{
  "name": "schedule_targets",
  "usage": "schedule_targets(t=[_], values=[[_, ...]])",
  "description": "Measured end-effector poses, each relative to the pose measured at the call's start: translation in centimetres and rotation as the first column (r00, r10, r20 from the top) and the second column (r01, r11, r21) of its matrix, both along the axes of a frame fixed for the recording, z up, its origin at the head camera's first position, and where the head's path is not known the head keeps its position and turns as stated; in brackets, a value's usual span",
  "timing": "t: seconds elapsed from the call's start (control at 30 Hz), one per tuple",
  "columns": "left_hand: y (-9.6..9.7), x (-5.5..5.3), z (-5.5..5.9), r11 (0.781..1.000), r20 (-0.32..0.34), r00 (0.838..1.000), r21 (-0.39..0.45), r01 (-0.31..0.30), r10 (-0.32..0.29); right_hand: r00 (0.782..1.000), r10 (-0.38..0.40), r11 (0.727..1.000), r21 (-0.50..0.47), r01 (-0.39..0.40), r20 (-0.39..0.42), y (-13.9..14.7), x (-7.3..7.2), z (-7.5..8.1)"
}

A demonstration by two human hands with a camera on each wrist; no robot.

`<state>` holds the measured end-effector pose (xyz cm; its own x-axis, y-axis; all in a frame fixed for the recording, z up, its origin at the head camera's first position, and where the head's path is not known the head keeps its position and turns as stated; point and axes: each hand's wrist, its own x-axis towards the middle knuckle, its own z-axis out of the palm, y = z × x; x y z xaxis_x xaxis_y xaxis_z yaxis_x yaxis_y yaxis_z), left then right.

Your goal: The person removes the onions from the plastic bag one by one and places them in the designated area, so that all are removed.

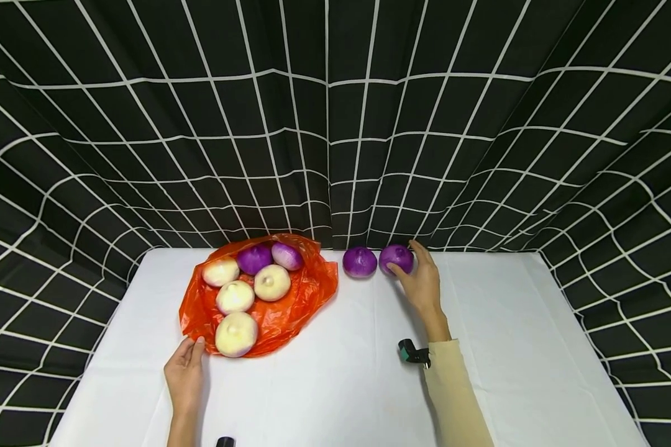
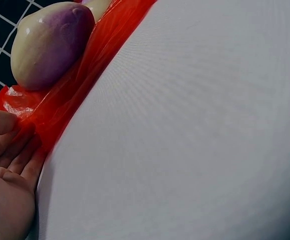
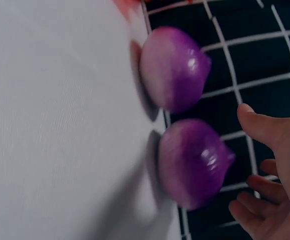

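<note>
My left hand [image 1: 184, 372] pinches the near left edge of a red plastic bag [image 1: 282, 316], thumb above and fingers under the thin film. Several purple-and-cream onions lie on the spread bag; the nearest pale onion [image 1: 236, 334] sits just right of that hand. At the table's back edge, my right hand [image 1: 423, 282] reaches around a purple onion [image 1: 396, 257], thumb on the near side and a finger on the far side. In the right wrist view its fingers are spread, with a gap to the onion. A second purple onion [image 1: 360, 262] stands close to its left.
A white-covered table [image 1: 324, 397] lies under everything. Black cloth with a white grid [image 1: 346, 155] rises behind and at both sides, close to the table's back edge. A small black camera mount [image 1: 414, 354] sticks out from the right sleeve [image 1: 453, 391].
</note>
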<state>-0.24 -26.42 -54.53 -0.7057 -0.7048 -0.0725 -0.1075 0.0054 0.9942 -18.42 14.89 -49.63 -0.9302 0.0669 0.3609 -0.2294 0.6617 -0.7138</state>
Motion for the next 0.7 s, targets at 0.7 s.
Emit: schedule_targets(t=[0.7], values=[[0.0,0.1,0.0,1.000,-0.041,0.999,0.022,0.010,-0.009,0.967,0.231,0.973,0.030,-0.229,-0.108,-9.2,3.8,2.1]])
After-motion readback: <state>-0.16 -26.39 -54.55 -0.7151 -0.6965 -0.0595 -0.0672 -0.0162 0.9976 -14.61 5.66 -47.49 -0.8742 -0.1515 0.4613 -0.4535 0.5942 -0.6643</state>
